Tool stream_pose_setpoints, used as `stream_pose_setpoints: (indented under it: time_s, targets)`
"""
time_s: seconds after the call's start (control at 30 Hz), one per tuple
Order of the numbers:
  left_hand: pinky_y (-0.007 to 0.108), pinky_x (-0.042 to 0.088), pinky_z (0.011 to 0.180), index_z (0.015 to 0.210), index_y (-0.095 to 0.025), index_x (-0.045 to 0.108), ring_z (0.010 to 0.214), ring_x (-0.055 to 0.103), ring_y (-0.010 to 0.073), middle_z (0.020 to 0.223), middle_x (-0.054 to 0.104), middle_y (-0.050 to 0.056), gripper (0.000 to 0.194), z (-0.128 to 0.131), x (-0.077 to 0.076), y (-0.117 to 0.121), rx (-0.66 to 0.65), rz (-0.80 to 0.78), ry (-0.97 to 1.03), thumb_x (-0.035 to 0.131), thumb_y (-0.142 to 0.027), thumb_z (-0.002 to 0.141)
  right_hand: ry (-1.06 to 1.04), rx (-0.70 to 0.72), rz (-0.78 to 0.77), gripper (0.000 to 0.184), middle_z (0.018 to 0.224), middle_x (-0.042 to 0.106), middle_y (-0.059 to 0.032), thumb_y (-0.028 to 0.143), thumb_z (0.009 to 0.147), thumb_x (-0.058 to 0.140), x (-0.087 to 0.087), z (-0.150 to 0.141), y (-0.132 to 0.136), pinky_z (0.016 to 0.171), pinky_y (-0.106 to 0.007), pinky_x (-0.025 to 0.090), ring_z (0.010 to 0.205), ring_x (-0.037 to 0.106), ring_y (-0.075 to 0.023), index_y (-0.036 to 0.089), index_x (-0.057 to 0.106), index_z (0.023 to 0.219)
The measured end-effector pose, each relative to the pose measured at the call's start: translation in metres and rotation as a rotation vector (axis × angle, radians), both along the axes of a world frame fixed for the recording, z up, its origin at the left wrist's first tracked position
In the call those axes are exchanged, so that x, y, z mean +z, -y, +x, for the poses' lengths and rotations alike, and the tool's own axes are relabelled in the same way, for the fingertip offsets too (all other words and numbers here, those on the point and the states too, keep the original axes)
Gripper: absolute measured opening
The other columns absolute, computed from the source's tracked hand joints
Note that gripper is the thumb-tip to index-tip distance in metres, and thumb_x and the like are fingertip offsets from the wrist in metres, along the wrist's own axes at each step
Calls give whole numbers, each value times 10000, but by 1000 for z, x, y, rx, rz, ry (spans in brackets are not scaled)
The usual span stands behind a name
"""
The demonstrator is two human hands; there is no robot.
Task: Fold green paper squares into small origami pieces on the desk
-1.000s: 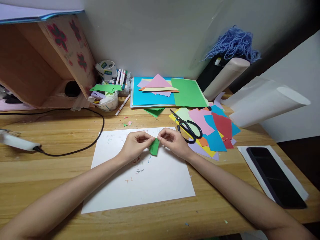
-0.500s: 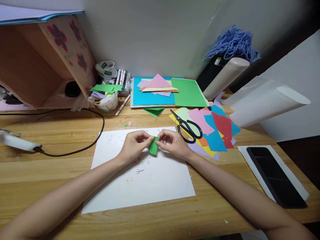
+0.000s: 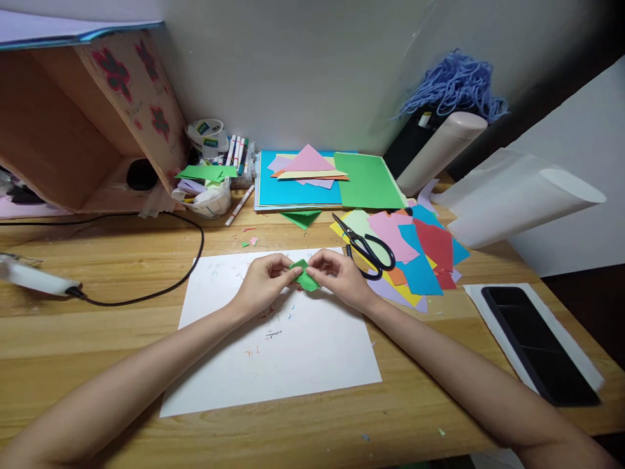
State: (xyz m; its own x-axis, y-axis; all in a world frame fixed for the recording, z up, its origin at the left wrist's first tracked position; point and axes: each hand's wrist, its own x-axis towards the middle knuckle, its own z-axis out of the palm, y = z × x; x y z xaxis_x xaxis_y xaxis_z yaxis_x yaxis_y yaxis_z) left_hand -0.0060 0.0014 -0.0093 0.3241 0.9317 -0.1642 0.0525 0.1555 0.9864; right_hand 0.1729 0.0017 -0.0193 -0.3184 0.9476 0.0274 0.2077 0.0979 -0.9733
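A small folded piece of green paper (image 3: 307,281) is pinched between both hands, a little above the far part of a white sheet (image 3: 273,365). My left hand (image 3: 266,279) grips its left side between thumb and fingers. On the right side, my right hand (image 3: 342,277) holds it the same way, thumb and fingertips closed. The white sheet carries scattered ink marks. Black-handled scissors (image 3: 366,247) lie just beyond my right hand, on top of several coloured paper pieces (image 3: 424,277).
Behind the hands lies a stack of coloured paper (image 3: 371,182). A tub of scraps (image 3: 209,202) and a marker (image 3: 239,206) are back left, near a cardboard box (image 3: 131,111). A black cable (image 3: 146,301) curves at left. A phone (image 3: 537,345) rests at right.
The green paper has turned from an upright strip to a tilted shape between the fingers. My right hand has shifted slightly; the left stays about where it was.
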Motion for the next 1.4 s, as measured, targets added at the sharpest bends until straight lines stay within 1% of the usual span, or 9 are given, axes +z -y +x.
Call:
stream_pose_setpoints:
  time_s: [0.13,0.27,0.37,0.53,0.7,0.93,1.07,1.23,1.4]
  targets:
    - [251,500,639,702,-130,587,649,633,146,685,655,30,231,-1,0,-1,1,-4,6,664,-347,714,-11,-6,-13,208,734,592,-13,371,760,625,-2,-1,1,618,-259,474,660,572,-126,174,559,756]
    - [262,496,675,782,-127,638,712,633,163,759,675,53,234,-2,1,-1,-31,36,-10,641,-356,733,-33,18,-52,234,729,613,-21,398,766,615,-4,0,0,637,-278,494,673,604,-142,171,562,750]
    - [260,490,685,772,-130,662,717,625,161,760,679,55,227,-2,2,-1,-32,59,-36,634,-353,736,-5,25,-48,235,740,632,-34,401,778,602,-4,0,1,647,-288,499,691,617,-153,170,571,752]
    - [232,473,625,710,-134,665,657,609,143,704,674,40,221,-1,0,-1,24,70,-87,653,-355,714,-7,34,-54,219,731,643,-41,381,787,591,-1,-1,1,647,-304,506,674,625,-158,169,574,739]
    - [225,468,569,681,-128,659,632,604,145,680,668,41,251,1,-2,0,64,42,-106,661,-379,696,-22,33,-65,219,732,649,-40,384,778,601,-1,-2,2,648,-301,510,673,631,-158,168,580,746]
    - [214,466,552,655,-127,655,611,598,133,657,660,33,239,2,1,0,91,8,-120,687,-364,671,-35,37,-75,209,725,637,-31,371,781,602,0,-2,2,648,-295,508,672,633,-155,168,572,744]
    - [229,471,553,651,-123,648,602,600,142,650,659,40,267,2,2,-1,102,-13,-120,691,-386,659,-29,35,-66,217,742,622,-24,390,786,593,-2,-2,2,643,-286,509,676,623,-146,177,562,759]
    - [244,487,572,662,-117,644,607,620,151,657,667,52,264,3,1,-3,100,-39,-91,688,-377,666,-63,-53,9,247,821,588,-23,397,735,650,-3,-2,1,589,-244,502,697,580,-128,197,539,825]
    - [271,517,636,706,-117,659,658,650,165,718,688,69,255,1,1,-3,53,-61,-41,669,-372,698,-45,-45,34,193,817,589,-24,364,755,634,-1,-2,2,649,-265,514,721,571,-131,197,558,815]
